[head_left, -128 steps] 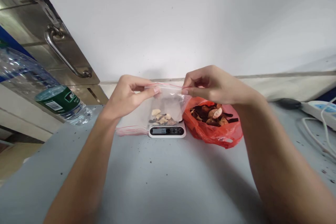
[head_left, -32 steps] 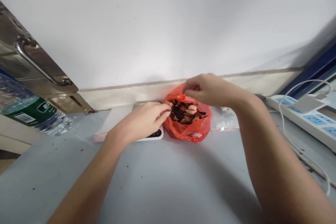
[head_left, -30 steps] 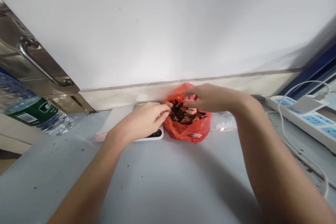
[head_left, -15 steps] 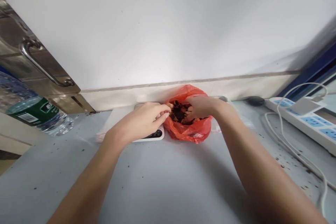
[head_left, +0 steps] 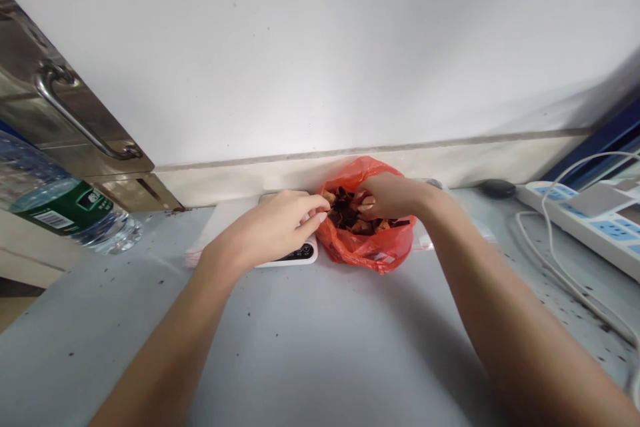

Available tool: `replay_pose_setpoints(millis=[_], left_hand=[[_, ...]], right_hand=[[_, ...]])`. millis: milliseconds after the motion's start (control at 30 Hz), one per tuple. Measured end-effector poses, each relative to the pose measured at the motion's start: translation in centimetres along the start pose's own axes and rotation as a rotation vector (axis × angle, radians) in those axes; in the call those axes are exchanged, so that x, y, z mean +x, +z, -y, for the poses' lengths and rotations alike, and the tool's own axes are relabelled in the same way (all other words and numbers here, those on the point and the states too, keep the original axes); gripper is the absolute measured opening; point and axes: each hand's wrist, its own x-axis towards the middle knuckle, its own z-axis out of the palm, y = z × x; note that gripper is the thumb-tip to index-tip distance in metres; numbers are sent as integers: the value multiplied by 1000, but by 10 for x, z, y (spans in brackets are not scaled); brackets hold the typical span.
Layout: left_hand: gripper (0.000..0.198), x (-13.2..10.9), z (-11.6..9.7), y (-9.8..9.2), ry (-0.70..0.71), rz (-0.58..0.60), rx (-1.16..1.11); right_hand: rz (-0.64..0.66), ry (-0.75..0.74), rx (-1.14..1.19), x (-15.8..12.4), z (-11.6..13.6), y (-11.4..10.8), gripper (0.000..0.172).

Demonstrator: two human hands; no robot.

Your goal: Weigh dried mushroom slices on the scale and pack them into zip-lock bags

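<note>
A red plastic bag (head_left: 367, 257) stands with its mouth open against the wall base. Dark and tan dried pieces (head_left: 361, 225), like curled bark or peel, lie inside it. My left hand (head_left: 287, 220) reaches over a white kitchen scale (head_left: 295, 259), its thumb and fingers closed at the bag's left rim. The scale's black button panel shows below that hand; the hand covers most of the rest. Inside the bag's mouth, my right hand (head_left: 387, 199) has its fingers curled among the dried pieces, partly hidden, with brown bits at the fingertips.
Clear plastic bags (head_left: 213, 227) lie under and beside the scale. On the left stands a water bottle (head_left: 70, 207) near a metal door handle (head_left: 83, 117). To the right are a black mouse-like object (head_left: 497, 188), a white power strip (head_left: 595, 227) and a loose cable (head_left: 565, 277).
My right hand has lifted slightly within the bag, its fingers more curled. The left hand stays at the rim. The view has shifted slightly.
</note>
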Motion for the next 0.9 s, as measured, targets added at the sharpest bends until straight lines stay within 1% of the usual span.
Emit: replay_pose_setpoints(millis=[200,267,333,400,467,533,600,800,900], left_hand=[[24,-1,-1,-1,-17,4,11],[24,-2,-1,-1,-26,8,11],[24,-1,-1,-2,-33,11,8],[25,-1,-1,-2,-33,14,11],[25,-1,-1,-1,-34,21,17],[25,-1,-1,-1,-38,28,19],[25,-1,-1,-1,-36,28,18],[22,-1,0,-1,-26,23,20],[24,-1,0,-1,-36,26,35]], right_hand=[[-119,-22,82,-6,-3,-7,24],[-96,-70,127,-8,-3,-8,27],[-29,-85,159,-8,-3,-8,29],[43,-23,151,-7,-3,-6,29],[69,63,103,-3,-4,-3,31],[64,115,64,0,-5,0,34],[52,122,68,3,-6,3,37],[16,113,139,5,0,4,34],[6,103,150,8,2,6,34]])
